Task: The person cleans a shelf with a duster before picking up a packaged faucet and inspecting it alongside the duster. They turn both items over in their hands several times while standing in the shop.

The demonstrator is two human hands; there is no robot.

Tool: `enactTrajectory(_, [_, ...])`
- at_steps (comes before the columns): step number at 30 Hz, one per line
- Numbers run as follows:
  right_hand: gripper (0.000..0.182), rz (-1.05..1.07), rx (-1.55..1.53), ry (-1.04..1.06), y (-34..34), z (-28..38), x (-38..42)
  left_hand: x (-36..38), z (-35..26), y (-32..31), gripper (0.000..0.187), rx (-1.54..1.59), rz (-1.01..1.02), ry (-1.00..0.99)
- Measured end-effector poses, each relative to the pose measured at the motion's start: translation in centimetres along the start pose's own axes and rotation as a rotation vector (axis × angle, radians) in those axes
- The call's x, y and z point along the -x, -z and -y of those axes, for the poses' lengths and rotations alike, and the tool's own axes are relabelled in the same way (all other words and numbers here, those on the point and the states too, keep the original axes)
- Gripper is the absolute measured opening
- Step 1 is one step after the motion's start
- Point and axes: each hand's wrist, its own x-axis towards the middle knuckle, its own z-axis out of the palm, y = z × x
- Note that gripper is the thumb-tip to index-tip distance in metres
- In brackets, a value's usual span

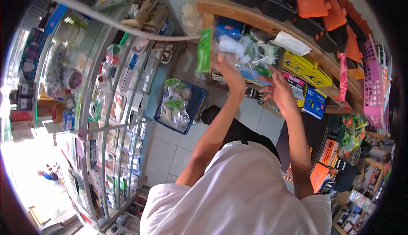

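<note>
The clear bags [264, 53] lie heaped in the shelf [242, 15], crumpled, the heap's long axis seeming to run crosswise, slanting down toward the shelf's right; no single bag shows a clear pointing end. The step looks like handling or sorting these bags; the move calls for fingertips that part thin plastic without snagging neighbours. The left hand [231, 75] is at the shelf's left side, fingers blurred against the bags, so I cannot tell whether it grips one. The right hand [282, 91] is open at the shelf's front, fingers spread, apparently empty. A yellow box [306, 69] sits at the shelf's right; a blue basket [196, 103] (bagged goods inside) stands on the floor left of the shelf.
</note>
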Motion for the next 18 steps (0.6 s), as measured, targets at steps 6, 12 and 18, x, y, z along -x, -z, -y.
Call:
enactTrajectory(6, [0.049,0.055,-0.2,0.027,-2.4,1.1,-6.0,-2.1,2.4,-1.2,0.053,-0.368,0.098,-0.221])
enactTrajectory(12, [0.044,-0.086,-0.195,0.148,-2.5,0.3,-10.9,-3.2,-1.6,-3.5,0.027,-0.549,0.47,-0.13])
enactTrajectory(18, [0.039,-0.183,0.027,0.271,-3.5,-0.5,-13.0,-4.8,-1.1,-3.4,0.056,-0.396,0.397,-0.007])
